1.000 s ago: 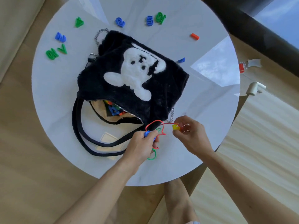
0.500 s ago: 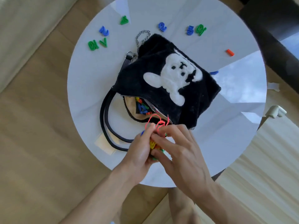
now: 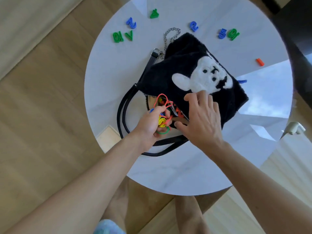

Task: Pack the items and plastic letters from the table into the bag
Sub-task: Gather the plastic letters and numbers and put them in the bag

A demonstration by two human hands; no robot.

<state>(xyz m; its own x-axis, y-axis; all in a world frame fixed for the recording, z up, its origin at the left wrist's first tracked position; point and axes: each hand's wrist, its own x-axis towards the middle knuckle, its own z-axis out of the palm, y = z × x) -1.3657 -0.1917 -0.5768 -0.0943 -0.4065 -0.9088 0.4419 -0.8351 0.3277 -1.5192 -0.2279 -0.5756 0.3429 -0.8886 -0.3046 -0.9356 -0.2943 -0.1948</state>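
Our left hand (image 3: pixel 148 125) is clenched round a bright tangle (image 3: pixel 163 121) of red, yellow, green and blue plastic pieces, right at the unzipped mouth of the black furry bag (image 3: pixel 185 68), which lies on the round white table (image 3: pixel 168 174). Our right hand (image 3: pixel 204 122) lies spread on the fur beside the zip, fingers straight, gripping nothing. On the far side sit a green V (image 3: pixel 129 35), a blue 5 (image 3: pixel 222 33) and, well apart, an orange piece (image 3: pixel 260 62).

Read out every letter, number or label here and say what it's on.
"10": leftmost green piece
"V": green piece beside it
"2": blue piece above them
"4": top green piece
"2": middle blue piece
"5": right blue piece
"10": right green piece
Bag: no text visible.
Red piece: not readable.
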